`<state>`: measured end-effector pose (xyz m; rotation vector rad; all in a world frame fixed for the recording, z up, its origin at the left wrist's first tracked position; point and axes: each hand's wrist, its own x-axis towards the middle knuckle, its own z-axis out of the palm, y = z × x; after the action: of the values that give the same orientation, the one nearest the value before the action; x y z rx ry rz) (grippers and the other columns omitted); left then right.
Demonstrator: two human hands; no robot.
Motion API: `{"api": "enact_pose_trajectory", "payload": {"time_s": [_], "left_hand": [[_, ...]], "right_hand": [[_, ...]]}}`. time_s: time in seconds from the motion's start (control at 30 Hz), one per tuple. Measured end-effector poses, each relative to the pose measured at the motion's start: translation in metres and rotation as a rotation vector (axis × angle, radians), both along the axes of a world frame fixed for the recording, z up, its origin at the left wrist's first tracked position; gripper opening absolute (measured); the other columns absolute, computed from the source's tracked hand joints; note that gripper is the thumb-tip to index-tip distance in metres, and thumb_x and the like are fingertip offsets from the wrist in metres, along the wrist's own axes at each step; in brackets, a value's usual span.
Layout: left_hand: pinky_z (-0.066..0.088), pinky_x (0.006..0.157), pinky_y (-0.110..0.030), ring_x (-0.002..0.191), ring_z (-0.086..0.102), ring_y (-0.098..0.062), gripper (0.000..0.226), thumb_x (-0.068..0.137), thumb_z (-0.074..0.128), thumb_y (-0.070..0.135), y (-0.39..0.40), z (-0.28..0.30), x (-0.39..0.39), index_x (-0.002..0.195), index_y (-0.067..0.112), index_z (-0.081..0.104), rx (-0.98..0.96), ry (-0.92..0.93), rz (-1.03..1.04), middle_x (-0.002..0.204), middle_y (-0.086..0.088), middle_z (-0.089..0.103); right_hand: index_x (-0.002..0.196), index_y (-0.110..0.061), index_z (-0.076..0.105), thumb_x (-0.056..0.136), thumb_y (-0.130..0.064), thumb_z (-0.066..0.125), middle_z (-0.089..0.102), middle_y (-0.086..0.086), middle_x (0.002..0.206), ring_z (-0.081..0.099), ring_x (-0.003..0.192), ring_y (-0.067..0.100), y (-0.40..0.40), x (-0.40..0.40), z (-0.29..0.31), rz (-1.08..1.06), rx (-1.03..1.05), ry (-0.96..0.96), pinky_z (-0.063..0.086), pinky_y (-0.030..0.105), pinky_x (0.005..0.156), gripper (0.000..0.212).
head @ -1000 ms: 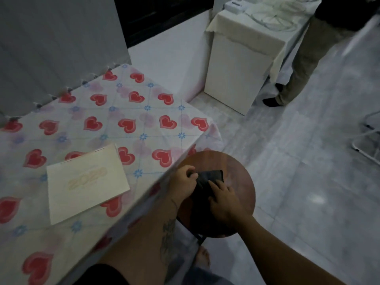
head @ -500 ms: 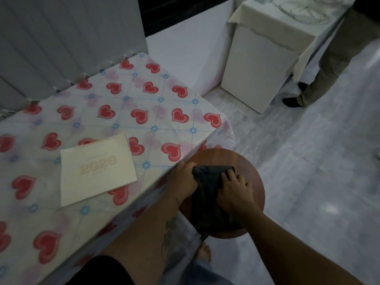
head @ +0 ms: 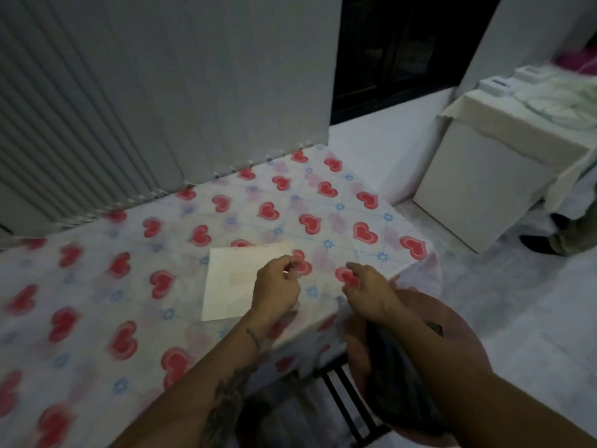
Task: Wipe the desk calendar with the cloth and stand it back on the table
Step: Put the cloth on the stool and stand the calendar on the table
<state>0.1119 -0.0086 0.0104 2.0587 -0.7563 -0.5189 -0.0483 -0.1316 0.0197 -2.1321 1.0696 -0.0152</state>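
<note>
The cream desk calendar lies flat on the heart-patterned tablecloth. My left hand hovers over the calendar's right edge with its fingers curled in; motion blur hides whether it grips the card. My right hand is just right of it, over the table's edge, fingers loosely apart and holding nothing. The dark cloth lies crumpled on the round brown stool, below my right forearm.
The table backs onto grey vertical blinds. A white draped cabinet stands on the floor at the right, with a person's dark shoe beside it. The stool's black frame sits against the table's near corner.
Both hands have let go of the cloth on the stool and moved up and left over the table, toward the calendar. The camera has tilted up.
</note>
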Motion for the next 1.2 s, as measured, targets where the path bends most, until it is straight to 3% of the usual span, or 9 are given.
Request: {"api": "enact_pose_trajectory", "payload": {"time_s": [0.13, 0.27, 0.4, 0.5, 0.73, 0.87, 1.03, 1.13, 1.2], "left_hand": [[0.045, 0.087, -0.025, 0.105, 0.062, -0.024, 0.035, 0.088, 0.051, 0.001, 0.032, 0.000, 0.058, 0.113, 0.017, 0.069, 0.030, -0.063, 0.124, 0.113, -0.007, 0.065], [0.047, 0.094, -0.031, 0.115, 0.055, -0.027, 0.037, 0.091, 0.056, 0.012, 0.053, -0.013, 0.107, 0.127, 0.021, 0.059, 0.148, -0.064, 0.183, 0.131, -0.007, 0.052], [0.042, 0.106, -0.040, 0.127, 0.045, -0.030, 0.054, 0.088, 0.053, 0.023, 0.062, -0.031, 0.145, 0.141, 0.024, 0.044, 0.341, -0.018, 0.090, 0.140, -0.008, 0.042], [0.040, 0.106, -0.043, 0.127, 0.043, -0.034, 0.060, 0.084, 0.053, 0.025, 0.060, -0.037, 0.159, 0.143, 0.023, 0.041, 0.396, -0.009, 0.028, 0.138, -0.012, 0.044], [0.055, 0.090, -0.041, 0.113, 0.054, -0.031, 0.058, 0.079, 0.058, 0.030, 0.051, -0.040, 0.173, 0.135, 0.023, 0.050, 0.299, 0.049, 0.069, 0.123, -0.010, 0.055], [0.058, 0.084, -0.036, 0.112, 0.059, -0.030, 0.050, 0.083, 0.062, 0.022, 0.051, -0.042, 0.174, 0.132, 0.020, 0.055, 0.208, 0.096, 0.145, 0.123, -0.009, 0.058], [0.050, 0.094, -0.039, 0.117, 0.054, -0.030, 0.044, 0.083, 0.061, 0.017, 0.051, -0.032, 0.166, 0.127, 0.019, 0.060, 0.154, 0.069, 0.235, 0.126, -0.010, 0.057], [0.047, 0.095, -0.037, 0.118, 0.053, -0.028, 0.041, 0.083, 0.060, 0.014, 0.052, -0.024, 0.167, 0.124, 0.022, 0.061, 0.064, 0.059, 0.283, 0.127, -0.006, 0.057], [0.047, 0.092, -0.032, 0.118, 0.054, -0.024, 0.039, 0.085, 0.059, 0.014, 0.052, -0.019, 0.167, 0.121, 0.026, 0.062, -0.008, 0.071, 0.320, 0.128, -0.002, 0.056]], "right_hand": [[0.144, -0.018, 0.041, 0.091, -0.025, 0.057, 0.051, 0.009, 0.142, 0.052, 0.124, 0.028, 0.021, 0.058, 0.005, 0.015, 0.081, -0.031, 0.040, 0.034, 0.099, 0.056], [0.135, -0.017, 0.052, 0.091, -0.019, 0.055, 0.060, 0.009, 0.132, 0.057, 0.114, 0.028, 0.035, 0.108, 0.003, -0.013, 0.102, -0.042, 0.040, 0.030, 0.089, 0.044], [0.144, -0.011, 0.039, 0.093, -0.015, 0.053, 0.047, 0.012, 0.146, 0.046, 0.130, 0.030, 0.039, 0.144, -0.008, -0.069, 0.134, 0.025, 0.035, 0.036, 0.106, 0.054], [0.150, -0.013, 0.030, 0.094, -0.016, 0.053, 0.037, 0.012, 0.153, 0.037, 0.137, 0.031, 0.039, 0.161, -0.018, -0.118, 0.154, 0.058, 0.031, 0.041, 0.112, 0.060], [0.145, -0.012, 0.035, 0.085, -0.016, 0.058, 0.052, 0.015, 0.140, 0.049, 0.125, 0.036, 0.044, 0.191, -0.031, -0.276, 0.115, 0.031, 0.044, 0.045, 0.101, 0.064], [0.146, -0.011, 0.036, 0.086, -0.011, 0.055, 0.050, 0.013, 0.143, 0.047, 0.128, 0.034, 0.049, 0.194, -0.033, -0.374, 0.112, -0.019, 0.041, 0.041, 0.101, 0.063], [0.146, -0.012, 0.037, 0.087, -0.007, 0.052, 0.052, 0.012, 0.141, 0.050, 0.126, 0.034, 0.051, 0.197, -0.024, -0.406, 0.089, -0.094, 0.045, 0.045, 0.101, 0.061], [0.138, -0.012, 0.046, 0.087, -0.005, 0.052, 0.061, 0.007, 0.127, 0.057, 0.112, 0.028, 0.054, 0.197, -0.014, -0.400, 0.056, -0.180, 0.050, 0.039, 0.087, 0.052], [0.128, -0.015, 0.055, 0.086, -0.007, 0.055, 0.063, -0.006, 0.106, 0.061, 0.100, 0.022, 0.055, 0.196, -0.006, -0.389, 0.030, -0.262, 0.049, 0.030, 0.075, 0.043]]}}
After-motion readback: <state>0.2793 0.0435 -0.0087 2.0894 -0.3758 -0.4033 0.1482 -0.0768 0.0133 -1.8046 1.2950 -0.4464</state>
